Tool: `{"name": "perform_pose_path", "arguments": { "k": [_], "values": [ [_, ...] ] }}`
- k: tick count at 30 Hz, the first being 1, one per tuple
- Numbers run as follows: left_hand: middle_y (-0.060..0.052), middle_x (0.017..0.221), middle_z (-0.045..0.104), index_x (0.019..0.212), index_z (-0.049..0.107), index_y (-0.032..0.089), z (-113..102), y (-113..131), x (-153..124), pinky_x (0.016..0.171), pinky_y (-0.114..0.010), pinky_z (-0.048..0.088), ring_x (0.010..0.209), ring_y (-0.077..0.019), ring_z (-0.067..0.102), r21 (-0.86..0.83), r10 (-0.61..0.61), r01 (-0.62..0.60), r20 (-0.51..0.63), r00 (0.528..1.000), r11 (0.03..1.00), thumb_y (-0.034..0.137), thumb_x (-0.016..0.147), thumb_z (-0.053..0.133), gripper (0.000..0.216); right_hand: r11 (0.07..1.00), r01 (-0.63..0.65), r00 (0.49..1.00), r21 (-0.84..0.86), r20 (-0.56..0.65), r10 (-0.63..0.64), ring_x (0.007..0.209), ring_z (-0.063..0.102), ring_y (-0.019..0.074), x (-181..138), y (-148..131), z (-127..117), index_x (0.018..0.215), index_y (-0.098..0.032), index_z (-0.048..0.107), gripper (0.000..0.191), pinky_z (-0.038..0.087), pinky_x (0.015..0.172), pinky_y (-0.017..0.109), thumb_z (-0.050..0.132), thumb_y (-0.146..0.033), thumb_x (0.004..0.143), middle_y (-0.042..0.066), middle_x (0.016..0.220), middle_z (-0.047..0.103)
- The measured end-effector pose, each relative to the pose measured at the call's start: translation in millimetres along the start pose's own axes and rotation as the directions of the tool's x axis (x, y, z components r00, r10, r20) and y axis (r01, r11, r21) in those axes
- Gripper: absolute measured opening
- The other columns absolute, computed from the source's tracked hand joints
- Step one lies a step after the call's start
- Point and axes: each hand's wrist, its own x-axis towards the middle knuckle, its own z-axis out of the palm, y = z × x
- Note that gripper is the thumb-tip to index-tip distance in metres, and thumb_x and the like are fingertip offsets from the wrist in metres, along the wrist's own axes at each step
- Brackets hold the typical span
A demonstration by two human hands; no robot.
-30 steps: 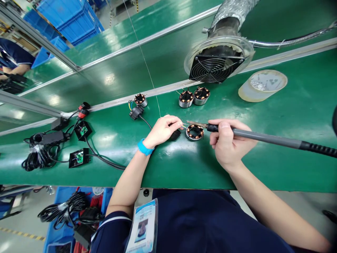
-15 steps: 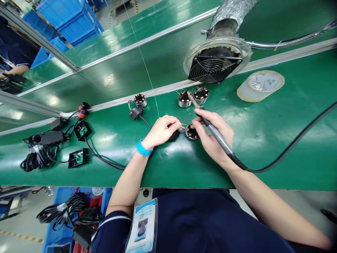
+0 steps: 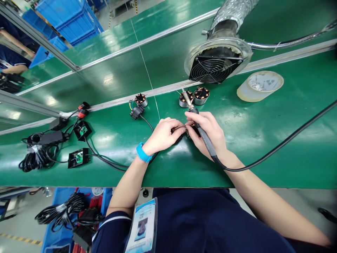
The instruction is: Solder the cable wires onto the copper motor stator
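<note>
My right hand [image 3: 210,131] is closed round a soldering iron [image 3: 204,135], whose tip points up and away, over a motor stator [image 3: 185,99] at the back. Its thumb and fingertips also reach down to a second stator, mostly hidden beneath them. With thumb and forefinger together, my left hand [image 3: 167,133] pinches a thin wire [image 3: 179,127] close to the right fingertips. A black part under the left hand is largely covered. The solder wire [image 3: 147,72] runs down from above to behind the left hand. Another stator [image 3: 201,95] stands at the back.
A fume extractor fan [image 3: 210,68] hangs at the back, beside a whitish tub [image 3: 260,86]. Leftward lie a wired stator [image 3: 140,99], open black boxes [image 3: 79,158] and a coiled cable [image 3: 34,156]. The iron's cord [image 3: 284,146] crosses the right side. A co-worker's arm [image 3: 15,68] shows far left.
My right hand has moved left with the soldering iron, and its fingertips now meet those of my left hand over the near stator. The left hand has shifted slightly right.
</note>
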Motion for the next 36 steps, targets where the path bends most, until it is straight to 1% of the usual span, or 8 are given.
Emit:
{"name": "perform_pose_path", "arguments": {
  "k": [5,10,14,19,24,27,32,36],
  "values": [
    [-0.002,0.081,0.069,0.085,0.071,0.017,0,-5,-3,0.075,-0.030,0.041,0.079,-0.0164,0.056,-0.119,-0.046,0.046,0.001,0.999,0.992,0.032,0.095,0.060,0.021,1.000,0.004,1.000,-0.027,-0.014,-0.005,0.092,0.068,0.0178,-5,-1,-2,0.144,-0.029,0.055,0.052,0.060,0.086,0.033,0.057,-0.005,0.097,0.008,0.111,0.061],
    [0.001,0.070,0.059,0.080,0.069,0.015,1,-7,-3,0.063,-0.026,0.037,0.066,-0.0110,0.048,-0.309,-0.128,0.149,0.087,0.988,0.939,0.038,0.091,0.061,0.027,0.998,-0.048,0.999,-0.031,0.002,0.048,0.092,0.068,0.0184,-8,-2,-5,0.139,-0.028,0.059,0.047,0.060,0.089,0.034,0.059,-0.006,0.096,0.007,0.111,0.063],
    [0.003,0.065,0.052,0.075,0.065,0.014,1,-4,-3,0.061,-0.024,0.035,0.062,-0.0094,0.043,-0.372,-0.179,0.202,0.095,0.979,0.906,0.029,0.084,0.062,0.018,0.999,-0.038,0.998,-0.026,0.049,0.039,0.092,0.068,0.0181,-5,-6,-7,0.136,-0.026,0.061,0.043,0.060,0.087,0.032,0.055,-0.007,0.098,0.008,0.113,0.062],
    [0.004,0.063,0.049,0.068,0.060,0.015,4,-4,-3,0.060,-0.024,0.034,0.061,-0.0087,0.041,-0.414,-0.187,0.208,0.093,0.978,0.886,0.023,0.075,0.062,0.011,0.999,-0.050,0.993,-0.016,0.103,0.052,0.092,0.067,0.0188,-3,-8,-9,0.137,-0.029,0.059,0.043,0.060,0.087,0.034,0.052,-0.008,0.099,0.008,0.112,0.061],
    [0.004,0.066,0.051,0.072,0.062,0.014,5,-4,-4,0.063,-0.023,0.036,0.064,-0.0088,0.045,-0.442,-0.168,0.201,0.114,0.979,0.874,0.020,0.073,0.061,0.006,0.999,-0.004,0.959,-0.051,0.284,0.018,0.098,0.062,0.0223,-8,-8,-15,0.149,-0.031,0.049,0.054,0.057,0.085,0.035,0.048,-0.009,0.100,0.008,0.112,0.057],
    [0.003,0.071,0.053,0.079,0.067,0.014,5,-3,-4,0.066,-0.024,0.038,0.068,-0.0098,0.047,-0.418,-0.149,0.170,0.081,0.985,0.893,0.019,0.074,0.061,0.010,0.994,-0.026,0.925,-0.103,0.374,0.063,0.100,0.060,0.0245,-7,-13,-20,0.153,-0.030,0.044,0.059,0.056,0.087,0.038,0.045,-0.007,0.099,0.010,0.116,0.055],
    [0.003,0.068,0.051,0.068,0.059,0.015,6,-3,-7,0.069,-0.025,0.037,0.071,-0.0111,0.045,-0.305,-0.090,0.088,0.006,0.996,0.948,0.020,0.076,0.061,0.010,0.995,-0.042,0.915,-0.092,0.396,0.075,0.099,0.059,0.0254,-3,-17,-21,0.151,-0.027,0.045,0.057,0.054,0.084,0.039,0.045,-0.006,0.098,0.011,0.116,0.053],
    [0.002,0.071,0.053,0.074,0.062,0.015,4,-4,-8,0.068,-0.025,0.038,0.069,-0.0104,0.046,-0.361,-0.128,0.136,0.044,0.991,0.923,0.022,0.079,0.063,0.009,0.998,-0.044,0.910,-0.041,0.411,0.057,0.100,0.058,0.0258,-3,-14,-20,0.154,-0.030,0.040,0.060,0.055,0.086,0.040,0.044,-0.006,0.099,0.011,0.114,0.052]
  ]
}}
